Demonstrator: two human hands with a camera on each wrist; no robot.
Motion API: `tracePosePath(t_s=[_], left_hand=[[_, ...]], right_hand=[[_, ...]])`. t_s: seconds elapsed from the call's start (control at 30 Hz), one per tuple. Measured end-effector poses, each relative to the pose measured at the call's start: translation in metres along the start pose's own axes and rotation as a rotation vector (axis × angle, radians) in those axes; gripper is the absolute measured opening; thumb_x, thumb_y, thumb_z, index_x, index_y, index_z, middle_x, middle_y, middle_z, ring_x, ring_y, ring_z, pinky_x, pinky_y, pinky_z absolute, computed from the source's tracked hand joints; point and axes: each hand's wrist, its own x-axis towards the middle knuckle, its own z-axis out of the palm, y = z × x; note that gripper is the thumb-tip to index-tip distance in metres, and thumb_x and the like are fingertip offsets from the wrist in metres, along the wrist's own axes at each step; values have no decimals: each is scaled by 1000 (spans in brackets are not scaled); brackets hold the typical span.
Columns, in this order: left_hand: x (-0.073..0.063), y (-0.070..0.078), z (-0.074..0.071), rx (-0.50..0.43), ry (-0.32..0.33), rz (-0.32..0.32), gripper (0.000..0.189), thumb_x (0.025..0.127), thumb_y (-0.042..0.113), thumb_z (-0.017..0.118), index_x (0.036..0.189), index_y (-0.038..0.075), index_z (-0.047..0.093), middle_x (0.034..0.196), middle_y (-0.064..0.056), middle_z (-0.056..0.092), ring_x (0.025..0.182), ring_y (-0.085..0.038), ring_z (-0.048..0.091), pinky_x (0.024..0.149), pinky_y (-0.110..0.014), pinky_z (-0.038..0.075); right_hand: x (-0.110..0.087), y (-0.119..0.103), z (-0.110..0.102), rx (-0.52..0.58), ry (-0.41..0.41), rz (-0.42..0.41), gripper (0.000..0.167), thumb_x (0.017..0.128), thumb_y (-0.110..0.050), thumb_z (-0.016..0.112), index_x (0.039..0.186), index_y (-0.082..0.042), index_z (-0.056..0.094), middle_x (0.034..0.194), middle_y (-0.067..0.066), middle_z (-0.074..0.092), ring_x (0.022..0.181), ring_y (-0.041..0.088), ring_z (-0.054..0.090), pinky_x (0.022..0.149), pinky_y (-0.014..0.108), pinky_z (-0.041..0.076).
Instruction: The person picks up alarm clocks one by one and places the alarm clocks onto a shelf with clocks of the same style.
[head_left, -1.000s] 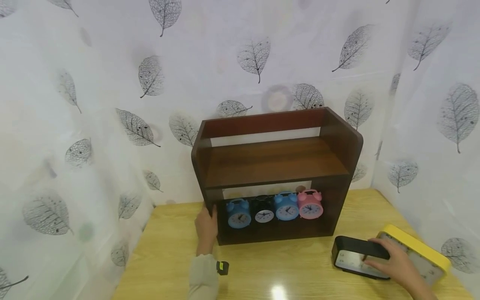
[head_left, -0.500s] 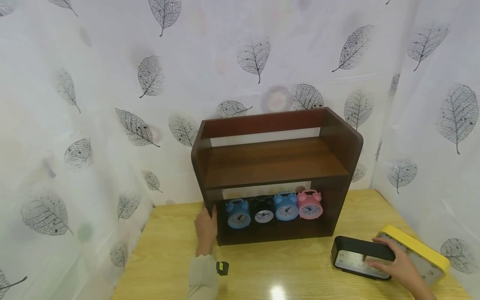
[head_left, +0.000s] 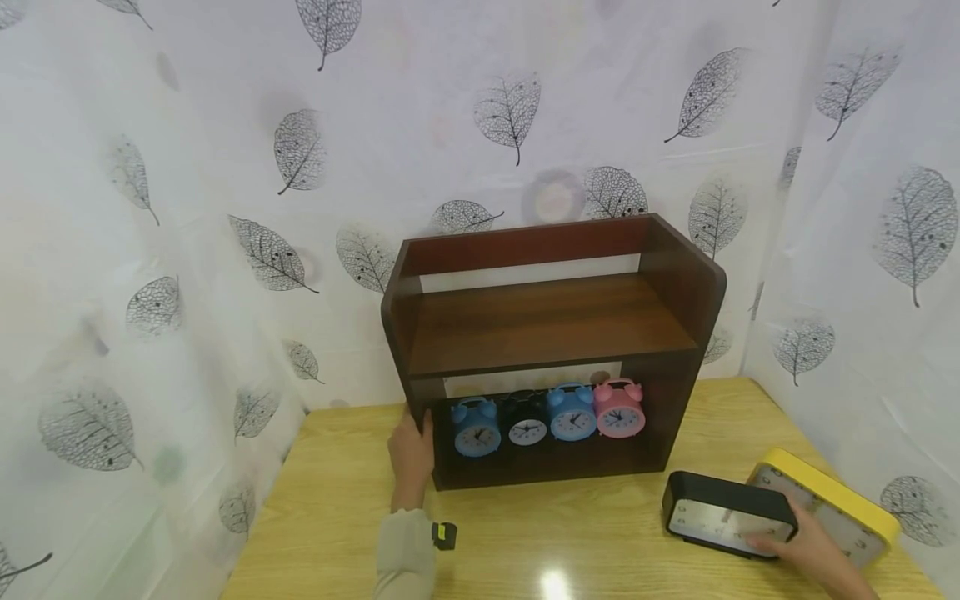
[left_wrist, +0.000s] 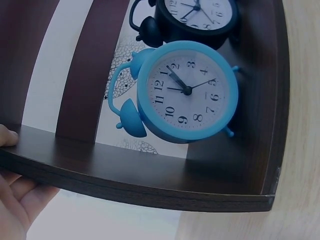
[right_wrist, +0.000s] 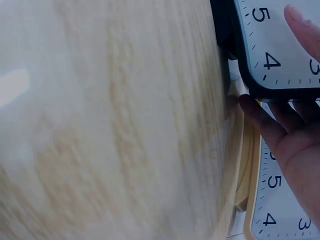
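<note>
On the table stands a dark brown two-tier shelf [head_left: 551,325], and my left hand [head_left: 411,454] grips its left side panel. In the left wrist view the thumb is inside the panel and the other fingers outside. My right hand [head_left: 813,550] holds the right end of a black rectangular desk clock [head_left: 738,498], with the thumb on its white face and fingers around the end and behind. Behind that hand a yellow rectangular clock [head_left: 843,487] leans back at an angle, partly hidden.
The shelf's lower tier holds a blue twin-bell alarm clock [head_left: 477,435], a black one [head_left: 528,431], another blue alarm clock [head_left: 573,421] and a pink alarm clock [head_left: 621,415]. Leaf-patterned sheeting [head_left: 420,108] encloses the wooden table [head_left: 337,483] at the back and sides.
My right hand has slid from the top of the black desk clock to its right end, and its fingers now pass behind the clock. The left hand and shelf stay put.
</note>
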Motion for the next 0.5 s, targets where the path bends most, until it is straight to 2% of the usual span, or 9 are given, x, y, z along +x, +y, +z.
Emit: tracePosePath(t_s=[0.07, 0.13, 0.17, 0.23, 0.3, 0.37, 0.5], left_hand=[[0, -1, 1, 9, -1, -3, 31, 94, 20, 54, 113, -5, 55, 81, -28, 66, 68, -41, 64, 56, -48, 48], [0, -1, 1, 14, 1, -8, 30, 94, 19, 54, 112, -6, 55, 80, -28, 65, 69, -42, 64, 57, -48, 48], [0, -1, 1, 14, 3, -10, 30, 94, 19, 54, 112, -6, 55, 80, -29, 65, 69, -42, 64, 57, -48, 48], [0, -1, 1, 15, 6, -10, 31, 94, 19, 54, 112, -6, 55, 80, -29, 65, 69, -43, 64, 57, -49, 48], [0, 0, 0, 19, 12, -8, 32, 95, 20, 53, 112, -6, 55, 79, -29, 65, 69, -43, 64, 57, -49, 48], [0, 0, 0, 19, 16, -3, 33, 95, 20, 53, 113, -7, 55, 79, -29, 65, 69, -43, 64, 57, -49, 48], [-1, 1, 0, 14, 14, 2, 32, 94, 20, 54, 113, -6, 55, 79, -29, 65, 69, -43, 64, 57, -49, 49]], right_hand=[[1, 3, 1, -16, 17, -20, 94, 88, -37, 63, 139, 19, 7, 137, 46, 25, 120, 58, 38, 88, 54, 46], [0, 5, 3, -13, 33, -40, 87, 88, -33, 64, 139, 17, 15, 134, 41, 37, 111, 40, 55, 85, 48, 49], [0, 5, 3, -11, 39, -44, 85, 88, -33, 64, 138, 17, 17, 132, 40, 41, 107, 29, 58, 84, 46, 49], [0, 6, 4, -3, 46, -53, 81, 87, -31, 65, 138, 16, 22, 129, 35, 48, 99, 7, 58, 82, 39, 50], [-1, 6, 5, 8, 42, -68, 79, 87, -30, 66, 138, 14, 25, 128, 32, 51, 92, -6, 52, 81, 34, 49], [-1, 6, 6, 10, 34, -72, 77, 87, -30, 65, 137, 14, 27, 128, 31, 51, 93, -4, 54, 81, 36, 50], [-2, 5, 8, 22, 6, -77, 76, 88, -31, 63, 136, 15, 27, 128, 34, 48, 101, 18, 59, 81, 45, 50]])
